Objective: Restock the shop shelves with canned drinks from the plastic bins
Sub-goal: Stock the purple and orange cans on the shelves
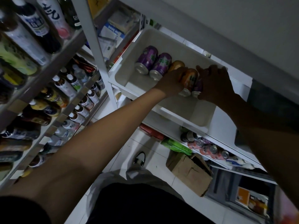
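A white plastic bin [127, 81] sits on the white shelf ahead of me. Two purple cans [153, 62] lie side by side in it, with an orange-brown can [176, 65] just beyond them. My left hand [171, 83] grips an orange can [189, 80] inside the bin. My right hand [215, 83] curls round a purple can [198, 86] right beside it. Both held cans show their silver ends toward me and touch each other.
A grey shelf rack [53, 110] full of bottles fills the left. Below the bin, a lower shelf holds several pink cans [208, 147]. A cardboard box [189, 172] and a green pack [176, 146] stand on the tiled floor by my shoe [140, 159].
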Available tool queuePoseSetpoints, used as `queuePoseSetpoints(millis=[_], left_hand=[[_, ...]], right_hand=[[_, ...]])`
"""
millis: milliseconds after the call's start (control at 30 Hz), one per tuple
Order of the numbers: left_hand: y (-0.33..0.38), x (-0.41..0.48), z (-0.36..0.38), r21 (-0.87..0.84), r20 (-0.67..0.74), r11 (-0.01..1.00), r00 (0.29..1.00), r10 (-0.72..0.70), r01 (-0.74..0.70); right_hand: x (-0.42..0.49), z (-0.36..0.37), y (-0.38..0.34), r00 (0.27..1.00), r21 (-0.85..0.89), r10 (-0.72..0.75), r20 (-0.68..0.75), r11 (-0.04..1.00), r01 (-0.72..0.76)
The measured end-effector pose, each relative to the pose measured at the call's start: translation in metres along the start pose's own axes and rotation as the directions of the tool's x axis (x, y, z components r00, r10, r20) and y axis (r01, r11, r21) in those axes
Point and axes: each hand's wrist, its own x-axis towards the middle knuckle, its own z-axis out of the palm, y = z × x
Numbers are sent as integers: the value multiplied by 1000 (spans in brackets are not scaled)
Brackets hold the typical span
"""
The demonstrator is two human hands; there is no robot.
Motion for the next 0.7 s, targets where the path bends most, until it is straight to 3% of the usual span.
queuePoseSetpoints(millis=[133,367,500,700], left_hand=[[6,-4,-2,7,-14,1000,1000,21,-21],[17,-20,-7,-58,-67,998,998,-20,16],[16,-38,-14,-228,-43,971,996,-79,67],[18,-64,-34,-488,-152,869,973,-176,81]], right_hand=[[-16,-14,-3,979,67,-49,-196,996,63],[-28,-29,-31,960,123,-58,-275,988,95],[-32,-28,-45,950,167,-60,-307,979,116],[-37,-43,-77,938,191,-134,-321,960,203]])
